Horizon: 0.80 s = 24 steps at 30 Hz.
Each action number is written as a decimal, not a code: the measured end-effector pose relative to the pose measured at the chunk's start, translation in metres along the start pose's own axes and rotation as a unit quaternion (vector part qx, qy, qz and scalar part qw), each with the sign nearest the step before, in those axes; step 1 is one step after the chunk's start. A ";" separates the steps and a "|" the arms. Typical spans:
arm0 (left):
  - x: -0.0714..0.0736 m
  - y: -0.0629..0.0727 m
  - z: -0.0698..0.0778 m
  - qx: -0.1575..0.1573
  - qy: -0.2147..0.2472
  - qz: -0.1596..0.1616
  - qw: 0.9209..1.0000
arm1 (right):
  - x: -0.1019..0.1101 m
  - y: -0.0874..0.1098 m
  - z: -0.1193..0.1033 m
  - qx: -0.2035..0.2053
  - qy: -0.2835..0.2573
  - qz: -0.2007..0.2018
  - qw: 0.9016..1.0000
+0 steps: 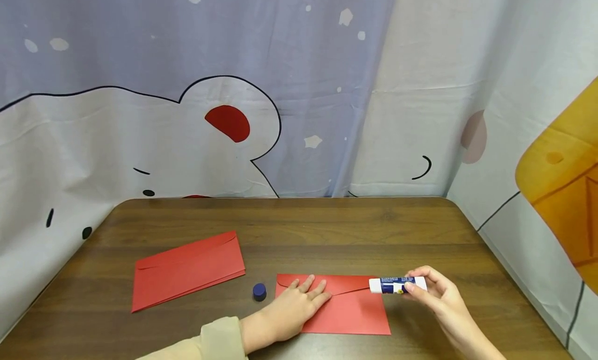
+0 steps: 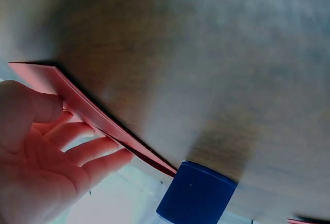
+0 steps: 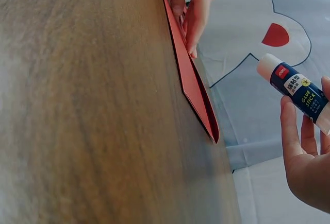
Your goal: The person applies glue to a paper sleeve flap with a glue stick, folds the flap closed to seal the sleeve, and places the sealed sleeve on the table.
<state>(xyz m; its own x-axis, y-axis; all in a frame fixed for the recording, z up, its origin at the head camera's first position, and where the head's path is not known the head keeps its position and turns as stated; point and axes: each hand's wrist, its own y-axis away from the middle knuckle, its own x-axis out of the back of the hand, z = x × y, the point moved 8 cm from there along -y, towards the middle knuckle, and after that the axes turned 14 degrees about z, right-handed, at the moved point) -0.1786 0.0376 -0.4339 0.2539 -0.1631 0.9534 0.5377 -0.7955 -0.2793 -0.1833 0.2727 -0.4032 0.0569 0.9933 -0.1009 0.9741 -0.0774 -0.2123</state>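
A red envelope (image 1: 355, 316) lies near the front of the table, its pointed flap along the far side. My left hand (image 1: 291, 308) rests on its left part, fingers spread over the flap. In my right hand (image 1: 444, 303) I hold an uncapped glue stick (image 1: 392, 285) sideways, pinched near one end. Its white tip overlaps the envelope's right edge in the head view. The right wrist view shows the stick (image 3: 301, 90) above table level and the envelope's near end (image 3: 198, 103) slightly gaping. Left of the envelope stands a dark blue cap (image 1: 259, 292).
More red envelopes (image 1: 187, 269) lie stacked at an angle on the left side of the wooden table (image 1: 327, 230). A printed curtain (image 1: 322, 116) hangs behind the table and along its sides.
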 end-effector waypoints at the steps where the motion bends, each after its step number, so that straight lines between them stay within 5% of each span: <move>1: 0.000 0.000 0.001 0.000 -0.003 0.000 1.000 | 0.000 0.000 0.000 0.000 0.000 0.002 1.000; 24: -0.007 0.006 -0.004 0.100 0.008 -0.072 0.992 | -0.006 -0.002 0.011 -0.006 -0.016 -0.016 1.000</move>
<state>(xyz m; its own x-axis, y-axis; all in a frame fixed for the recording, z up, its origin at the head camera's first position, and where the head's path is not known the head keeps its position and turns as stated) -0.1804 0.0321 -0.4422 0.1504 -0.0662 0.9864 0.7163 -0.6804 -0.1548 -0.1878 0.2661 -0.4134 0.0185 0.9920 -0.1245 0.9779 -0.0439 -0.2042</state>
